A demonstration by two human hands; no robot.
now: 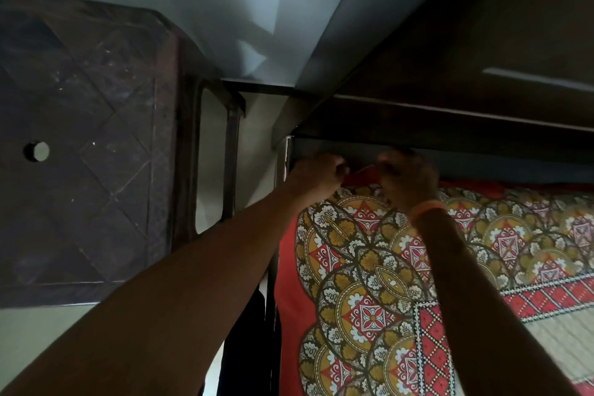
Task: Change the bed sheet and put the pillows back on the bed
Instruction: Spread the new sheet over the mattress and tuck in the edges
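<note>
A patterned bed sheet (363, 267) in red, mustard and white covers the mattress at the lower right. Both my arms reach to its far corner, under the dark headboard (450, 125). My left hand (316, 173) grips the red edge of the sheet at the corner, fingers curled. My right hand (408, 177), with an orange band on the wrist, also pinches the sheet's edge close beside it. The fingertips of both hands are partly hidden in shadow. No pillows are in view.
A dark brown plastic table (86, 151) with a round hole in its top stands on the left, close to the bed's side. A narrow strip of pale floor (254, 151) runs between them. The grey wall (193, 10) rises behind.
</note>
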